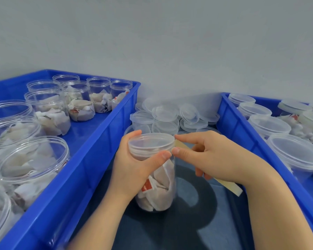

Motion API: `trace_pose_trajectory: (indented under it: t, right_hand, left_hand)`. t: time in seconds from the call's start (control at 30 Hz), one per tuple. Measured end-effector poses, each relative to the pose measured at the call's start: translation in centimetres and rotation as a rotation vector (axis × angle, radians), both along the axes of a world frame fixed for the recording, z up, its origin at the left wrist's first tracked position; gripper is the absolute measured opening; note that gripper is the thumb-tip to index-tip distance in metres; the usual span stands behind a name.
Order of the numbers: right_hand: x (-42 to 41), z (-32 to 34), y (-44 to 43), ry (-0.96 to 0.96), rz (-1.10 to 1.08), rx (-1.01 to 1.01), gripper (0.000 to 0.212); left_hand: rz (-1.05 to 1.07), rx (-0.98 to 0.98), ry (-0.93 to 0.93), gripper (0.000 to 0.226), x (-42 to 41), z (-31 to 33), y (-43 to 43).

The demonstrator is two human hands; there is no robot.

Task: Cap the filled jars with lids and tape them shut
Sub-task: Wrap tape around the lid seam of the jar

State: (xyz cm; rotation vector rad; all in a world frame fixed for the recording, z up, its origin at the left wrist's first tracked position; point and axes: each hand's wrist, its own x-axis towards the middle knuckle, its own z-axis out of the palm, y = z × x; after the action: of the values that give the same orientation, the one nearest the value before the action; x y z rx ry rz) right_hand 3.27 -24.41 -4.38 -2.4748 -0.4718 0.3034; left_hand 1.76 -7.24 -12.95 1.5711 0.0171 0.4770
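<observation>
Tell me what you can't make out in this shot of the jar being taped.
Head view: middle of the tape strip, hidden behind the right hand.
Head view: left side of the jar, covered by the left hand.
Head view: print on the red tag inside, too small and blurred.
Head view: jars in the right crate, cut off by the right edge.

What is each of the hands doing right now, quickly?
Left hand: grips the filled jar at its lid.
Right hand: pinches a strip of tape against the lid's edge.
</observation>
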Motion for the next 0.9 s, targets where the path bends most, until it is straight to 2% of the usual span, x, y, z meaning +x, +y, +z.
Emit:
trace_pose_trajectory:
  t: [0.1,0.27,0.8,0.9]
  right_hand:
    - [0.04,-0.04,0.01,0.003,0.007,-0.005,0.061]
    - [0.05,-0.10,-0.02,0.001,0.008,-0.018,0.056]
    - [0.03,-0.02,0.07,0.005,0.000,-0.043,0.063]
    - [0.12,-0.12,0.09,0.000,-0.002,-0.045,0.058]
  left_hand:
    - [-0.002,-0.012,0.001,0.089,0.10,-0.11,0.04]
    - [0.002,-0.015,0.002,0.098,0.12,-0.19,0.00]
    - [-0.005,-0.004,-0.013,0.097,0.03,-0.12,-0.14]
    - [-0.004,0.005,-0.013,0.098,0.04,-0.16,-0.09]
